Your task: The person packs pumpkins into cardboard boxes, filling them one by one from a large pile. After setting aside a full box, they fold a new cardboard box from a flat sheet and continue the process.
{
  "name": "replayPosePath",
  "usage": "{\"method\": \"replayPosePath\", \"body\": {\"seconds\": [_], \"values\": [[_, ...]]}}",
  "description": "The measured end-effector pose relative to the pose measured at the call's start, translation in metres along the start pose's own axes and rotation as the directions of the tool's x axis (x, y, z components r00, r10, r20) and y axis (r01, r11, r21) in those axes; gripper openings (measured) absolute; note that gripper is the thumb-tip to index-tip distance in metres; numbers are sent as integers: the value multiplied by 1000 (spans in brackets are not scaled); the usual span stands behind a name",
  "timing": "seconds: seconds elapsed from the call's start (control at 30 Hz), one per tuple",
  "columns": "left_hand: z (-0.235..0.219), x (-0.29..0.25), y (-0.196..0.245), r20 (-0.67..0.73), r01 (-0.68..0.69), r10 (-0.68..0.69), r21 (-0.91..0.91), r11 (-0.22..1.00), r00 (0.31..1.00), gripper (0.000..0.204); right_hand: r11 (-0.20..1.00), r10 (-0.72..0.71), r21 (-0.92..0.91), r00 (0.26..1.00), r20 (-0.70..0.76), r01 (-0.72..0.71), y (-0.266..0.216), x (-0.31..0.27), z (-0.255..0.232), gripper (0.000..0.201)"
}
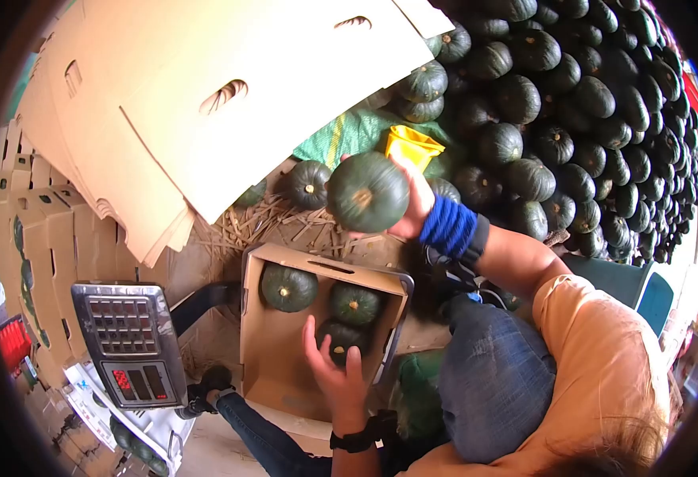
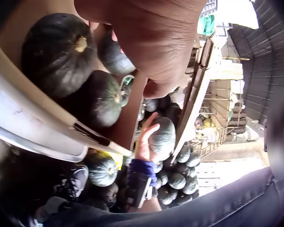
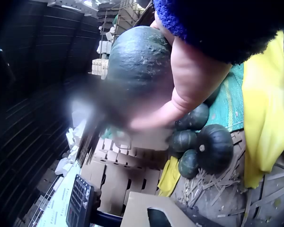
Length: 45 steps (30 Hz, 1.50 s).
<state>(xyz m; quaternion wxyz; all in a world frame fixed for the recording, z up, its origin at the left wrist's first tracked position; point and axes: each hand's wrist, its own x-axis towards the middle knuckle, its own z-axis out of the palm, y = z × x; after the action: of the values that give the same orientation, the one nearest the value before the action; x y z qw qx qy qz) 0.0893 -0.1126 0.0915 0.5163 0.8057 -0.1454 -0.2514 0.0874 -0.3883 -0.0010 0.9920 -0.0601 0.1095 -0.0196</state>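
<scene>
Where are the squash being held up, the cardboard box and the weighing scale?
held squash [image 1: 367, 191], head view, middle of its dark green underside.
cardboard box [image 1: 326, 266], head view, far rim above the squashes inside.
weighing scale [image 1: 130, 342], head view, face of its keypad panel.

Dark green round squash [image 1: 367, 191], stem scar facing out, aloft above the cardboard box [image 1: 279, 350]
</scene>
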Motion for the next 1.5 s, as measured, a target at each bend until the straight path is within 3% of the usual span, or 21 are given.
{"method": "replayPosePath", "body": {"seconds": [0.07,0.17,0.23,0.27,0.3,0.33,0.43,0.5,0.57,0.63,0.7,0.83,0.97,1.03,1.1,1.13,1.2,1.3,1.4,1.47,1.5], "values": [[7,5,14,-101,-125,109,-169,978,989,77,889,-118,-434,988,97,148,23,9,22,67],[6,13,-1,-502,-94,203,233,968,841,87,527,18,-798,935,355,293,27,28,29,45],[-23,13,-1,-520,15,-186,-316,949,834,78,200,180,-885,872,456,421,28,43,31,30],[-35,14,-9,-495,79,-322,-449,890,807,75,-234,-82,-889,903,422,394,30,66,-3,39],[-46,15,-17,-453,141,-454,-571,809,768,72,-591,-187,-807,973,135,-2,30,78,-5,65],[-52,16,-29,-440,157,-480,-592,791,759,65,-771,-240,-604,971,-18,-202,32,90,-1,81],[-68,22,-72,-390,291,-592,-603,743,705,66,-946,-41,-319,998,-41,-52,38,132,-37,83],[-71,25,-89,-288,301,-584,-640,707,759,64,-755,-75,-645,993,-93,-118,23,142,-36,80],[-71,26,-102,-174,273,-540,-713,646,823,65,83,-93,-995,993,-71,-63,11,137,-57,70],[-74,25,-103,-156,290,-530,-692,661,834,61,844,191,-482,972,-141,-235,3,98,-37,66],[-68,28,-97,-198,338,-553,-612,715,810,60,964,258,-75,964,55,-254,5,69,-47,68],[-51,29,-49,-440,357,-362,-97,929,822,61,931,279,206,952,128,-301,6,25,-21,81],[-14,11,8,-331,-34,54,67,997,942,67,943,112,-308,992,-59,-125,33,-7,31,78],[5,2,13,-388,-61,51,-14,998,920,77,658,180,-731,905,386,181,48,-19,50,67],[5,-8,24,-457,-36,58,58,998,887,77,446,423,-758,635,647,476,55,-33,57,40],[-2,-7,40,-494,102,-298,-385,917,817,73,362,441,-806,676,590,468,54,-44,57,35],[-40,-35,-30,-396,-16,-25,-100,995,918,68,78,214,-810,784,583,582,38,-67,49,30],[-91,-64,-105,-415,154,-240,-231,961,878,64,-651,-415,-759,845,338,-16,-25,-120,30,48],[-115,-55,-125,-342,315,-568,-569,759,749,65,-555,-831,-275,542,129,-785,-66,-173,14,77],[-117,-51,-129,-341,324,-555,-543,775,759,64,-500,-781,-163,525,-340,-850,-109,-207,-26,79],[-113,-49,-137,-377,302,-466,-417,857,801,63,-617,-699,-281,676,-232,-735,-126,-217,-47,73]]}}
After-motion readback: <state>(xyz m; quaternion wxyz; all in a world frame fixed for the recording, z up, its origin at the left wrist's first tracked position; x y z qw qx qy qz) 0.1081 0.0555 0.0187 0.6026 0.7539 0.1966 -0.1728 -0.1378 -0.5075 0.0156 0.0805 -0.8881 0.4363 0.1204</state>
